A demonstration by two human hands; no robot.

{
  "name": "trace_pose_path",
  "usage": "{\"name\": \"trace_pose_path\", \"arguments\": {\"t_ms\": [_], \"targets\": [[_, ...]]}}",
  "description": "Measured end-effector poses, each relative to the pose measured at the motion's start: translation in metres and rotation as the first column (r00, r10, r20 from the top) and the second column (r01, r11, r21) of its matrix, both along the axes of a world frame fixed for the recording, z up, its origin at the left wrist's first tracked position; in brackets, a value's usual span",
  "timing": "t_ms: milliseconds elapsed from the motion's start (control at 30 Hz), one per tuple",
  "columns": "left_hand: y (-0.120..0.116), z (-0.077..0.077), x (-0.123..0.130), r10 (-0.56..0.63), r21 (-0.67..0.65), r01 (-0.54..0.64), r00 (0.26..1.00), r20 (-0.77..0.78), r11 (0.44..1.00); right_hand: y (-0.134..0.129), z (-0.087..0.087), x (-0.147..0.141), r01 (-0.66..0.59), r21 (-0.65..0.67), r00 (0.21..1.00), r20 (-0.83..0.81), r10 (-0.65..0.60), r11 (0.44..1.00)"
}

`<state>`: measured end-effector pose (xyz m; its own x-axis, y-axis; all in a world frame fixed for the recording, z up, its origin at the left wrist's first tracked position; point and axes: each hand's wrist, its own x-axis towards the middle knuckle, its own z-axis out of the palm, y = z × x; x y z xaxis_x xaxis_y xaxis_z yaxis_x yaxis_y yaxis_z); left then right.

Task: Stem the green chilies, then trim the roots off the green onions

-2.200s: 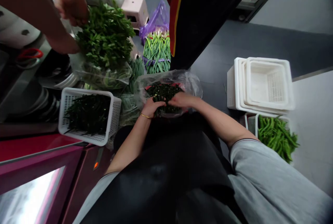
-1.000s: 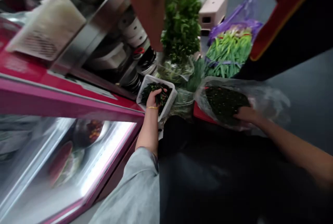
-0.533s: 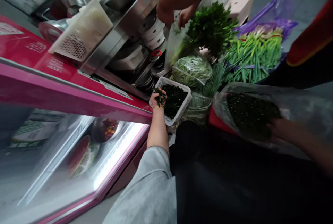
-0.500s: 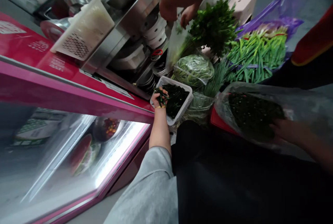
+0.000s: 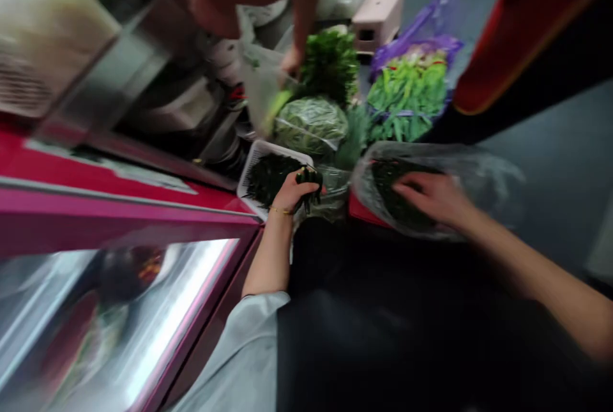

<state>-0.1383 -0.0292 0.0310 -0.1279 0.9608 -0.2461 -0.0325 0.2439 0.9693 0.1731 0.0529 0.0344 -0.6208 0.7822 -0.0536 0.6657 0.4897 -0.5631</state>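
The left hand [image 5: 287, 195] clutches dark greens [image 5: 310, 183] at the right edge of the basket [image 5: 251, 204]; a slackened grip could spill some outside. The right hand [image 5: 433, 198], fingers parted, is over the bag [image 5: 483, 175].

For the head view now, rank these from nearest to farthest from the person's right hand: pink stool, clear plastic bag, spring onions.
1. Clear plastic bag, directly beneath the right hand.
2. Spring onions, just beyond the bag.
3. Pink stool, beyond the onions and slightly left.
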Motion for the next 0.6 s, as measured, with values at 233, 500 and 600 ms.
{"name": "trace_pose_path", "arguments": {"t_ms": [233,500,600], "targets": [[0.016,-0.018,0.096,-0.286,-0.092,0.274,0.946,-0.152,0.957,-0.001,0.011,-0.044,-0.133,-0.006,0.983,-0.130,0.131,0.991],[0.013,-0.017,0.099,-0.380,-0.090,0.370,0.892,-0.243,0.925,-0.027,-0.015,-0.013,-0.165,-0.055,0.966,-0.211,0.150,0.985],[0.005,-0.012,0.101,-0.548,-0.165,0.547,0.835,0.047,0.821,-0.041,-0.015,-0.023,-0.197,0.142,0.957,-0.187,0.222,0.970]]}}
